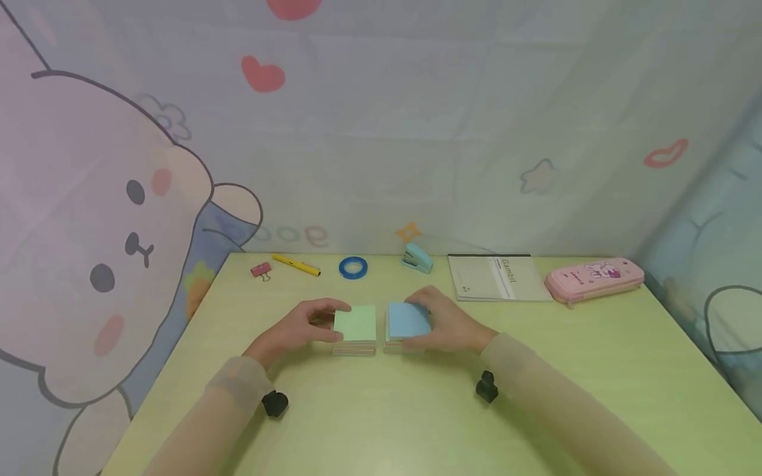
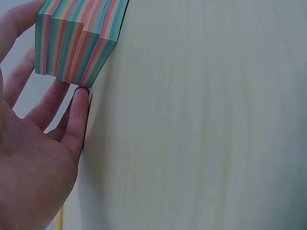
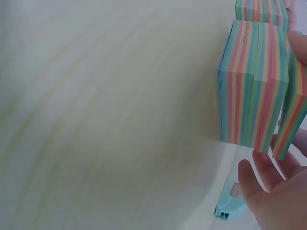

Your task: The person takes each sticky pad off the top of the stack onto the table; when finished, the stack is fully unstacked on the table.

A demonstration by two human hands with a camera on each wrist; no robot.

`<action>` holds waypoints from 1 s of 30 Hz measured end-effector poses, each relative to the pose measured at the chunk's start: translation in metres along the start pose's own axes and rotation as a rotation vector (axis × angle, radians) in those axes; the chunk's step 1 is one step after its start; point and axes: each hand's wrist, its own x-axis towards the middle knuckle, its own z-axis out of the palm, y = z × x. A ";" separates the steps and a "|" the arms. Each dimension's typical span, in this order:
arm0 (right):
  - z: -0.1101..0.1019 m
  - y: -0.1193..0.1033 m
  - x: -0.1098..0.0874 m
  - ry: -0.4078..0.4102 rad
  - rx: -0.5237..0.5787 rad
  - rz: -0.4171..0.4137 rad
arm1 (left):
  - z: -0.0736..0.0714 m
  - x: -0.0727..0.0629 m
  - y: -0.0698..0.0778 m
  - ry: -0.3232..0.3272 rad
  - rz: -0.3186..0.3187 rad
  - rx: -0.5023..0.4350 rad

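Two stacks of square sticky notes stand side by side at mid-table. My left hand point(image 1: 300, 324) spans the left stack point(image 1: 355, 324), green on top, with thumb at its near edge and a finger at the far one. In the left wrist view its layers point(image 2: 76, 38) show pink, yellow, green and blue stripes. My right hand point(image 1: 449, 324) grips a blue-topped pad point(image 1: 409, 320) at the top of the right stack. The right wrist view shows this pad point(image 3: 293, 112) tilted, a narrow gap parting it from the stack point(image 3: 252, 86) below.
Along the back lie a pink binder clip point(image 1: 260, 270), a yellow pen point(image 1: 296, 265), a blue tape roll point(image 1: 343, 272), a light-blue stapler point(image 1: 418, 259), a notebook point(image 1: 494, 277) and a pink pencil case point(image 1: 595, 280). A printed curtain point(image 1: 381, 132) hangs behind the table point(image 1: 381, 423).
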 end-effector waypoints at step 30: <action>-0.033 0.051 -0.055 -0.083 -0.206 0.101 | 0.000 0.001 0.003 -0.007 0.018 0.014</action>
